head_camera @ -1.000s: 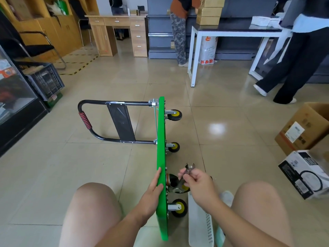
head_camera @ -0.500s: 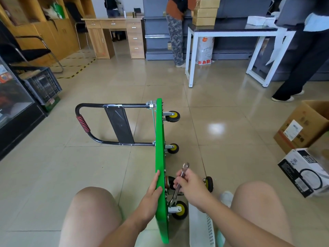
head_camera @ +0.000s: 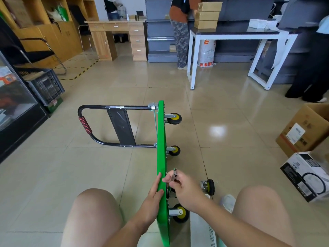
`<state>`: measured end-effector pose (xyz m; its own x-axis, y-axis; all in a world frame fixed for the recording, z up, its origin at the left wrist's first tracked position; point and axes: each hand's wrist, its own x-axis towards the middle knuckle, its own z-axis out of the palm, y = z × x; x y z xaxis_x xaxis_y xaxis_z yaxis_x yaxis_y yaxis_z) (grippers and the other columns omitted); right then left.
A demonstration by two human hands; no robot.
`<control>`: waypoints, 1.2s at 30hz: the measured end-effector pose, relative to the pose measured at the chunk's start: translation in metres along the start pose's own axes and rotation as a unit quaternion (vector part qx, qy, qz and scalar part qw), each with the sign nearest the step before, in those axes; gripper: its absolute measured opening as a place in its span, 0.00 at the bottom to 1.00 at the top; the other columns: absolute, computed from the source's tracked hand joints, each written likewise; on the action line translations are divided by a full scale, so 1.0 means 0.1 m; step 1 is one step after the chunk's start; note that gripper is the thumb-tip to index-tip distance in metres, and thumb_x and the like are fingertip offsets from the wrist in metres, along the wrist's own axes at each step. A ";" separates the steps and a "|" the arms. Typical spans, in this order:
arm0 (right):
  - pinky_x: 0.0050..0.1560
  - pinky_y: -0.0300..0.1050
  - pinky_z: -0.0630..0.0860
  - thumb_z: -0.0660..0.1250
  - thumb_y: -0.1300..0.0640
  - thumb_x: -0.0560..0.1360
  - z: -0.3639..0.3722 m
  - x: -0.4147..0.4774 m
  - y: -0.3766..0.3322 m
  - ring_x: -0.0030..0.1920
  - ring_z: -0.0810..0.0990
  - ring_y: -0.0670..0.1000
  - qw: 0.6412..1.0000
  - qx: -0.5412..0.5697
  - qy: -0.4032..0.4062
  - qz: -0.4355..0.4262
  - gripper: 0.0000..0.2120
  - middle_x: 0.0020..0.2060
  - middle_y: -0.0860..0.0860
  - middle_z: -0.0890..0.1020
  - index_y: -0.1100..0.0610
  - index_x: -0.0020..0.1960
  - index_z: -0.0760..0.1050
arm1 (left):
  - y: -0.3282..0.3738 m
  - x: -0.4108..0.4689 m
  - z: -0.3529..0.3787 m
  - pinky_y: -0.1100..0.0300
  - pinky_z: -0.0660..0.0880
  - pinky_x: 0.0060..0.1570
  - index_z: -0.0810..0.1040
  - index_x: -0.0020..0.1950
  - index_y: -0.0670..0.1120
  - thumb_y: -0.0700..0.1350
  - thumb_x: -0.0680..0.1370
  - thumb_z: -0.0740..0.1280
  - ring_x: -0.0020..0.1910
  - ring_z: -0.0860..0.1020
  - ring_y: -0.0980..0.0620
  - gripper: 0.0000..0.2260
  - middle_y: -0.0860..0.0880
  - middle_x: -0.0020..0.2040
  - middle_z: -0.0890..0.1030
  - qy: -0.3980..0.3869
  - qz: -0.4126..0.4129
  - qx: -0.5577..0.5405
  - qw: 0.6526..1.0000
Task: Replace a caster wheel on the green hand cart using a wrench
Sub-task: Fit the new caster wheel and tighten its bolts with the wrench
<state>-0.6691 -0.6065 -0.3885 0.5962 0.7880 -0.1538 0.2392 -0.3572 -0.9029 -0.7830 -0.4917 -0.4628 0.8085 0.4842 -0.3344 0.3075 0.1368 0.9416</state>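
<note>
The green hand cart (head_camera: 161,139) stands on its side on the tiled floor, its black handle (head_camera: 99,124) folded out to the left. Three yellow-hubbed caster wheels (head_camera: 174,118) stick out of its underside to the right. My left hand (head_camera: 155,193) holds the top edge of the green deck, fingers flat on it. My right hand (head_camera: 185,190) grips a metal wrench (head_camera: 174,173) against the cart's underside, between the second and the nearest wheel. A loose caster wheel (head_camera: 208,186) lies on the floor just right of my right hand.
My bare knees frame the cart's near end. A white perforated tray (head_camera: 203,232) lies under my right arm. Cardboard boxes (head_camera: 306,132) and a white printed box (head_camera: 306,177) sit at right. A white-legged table (head_camera: 236,32), two standing persons and a black crate (head_camera: 46,86) lie farther off.
My right hand has turned the wrench from upright beside the cart inward against the underside. The loose caster has come into view on the floor at right. My left hand stays on the deck.
</note>
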 end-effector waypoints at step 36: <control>0.55 0.49 0.83 0.68 0.65 0.79 -0.14 0.46 -0.13 0.52 0.85 0.52 0.996 0.068 0.039 0.037 0.08 0.52 0.55 0.85 0.60 0.58 0.81 | -0.06 0.05 -0.03 0.48 0.65 0.79 0.60 0.72 0.82 0.50 0.88 0.56 0.75 0.71 0.54 0.25 0.59 0.79 0.67 0.003 -0.009 -0.003 1.000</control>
<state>-0.6336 -0.5724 -0.3776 0.6678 0.7182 -0.1955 0.0887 -0.3375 -0.9371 -0.7826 -0.4871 -0.4695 0.8001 0.4866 -0.3507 0.3189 0.1501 0.9358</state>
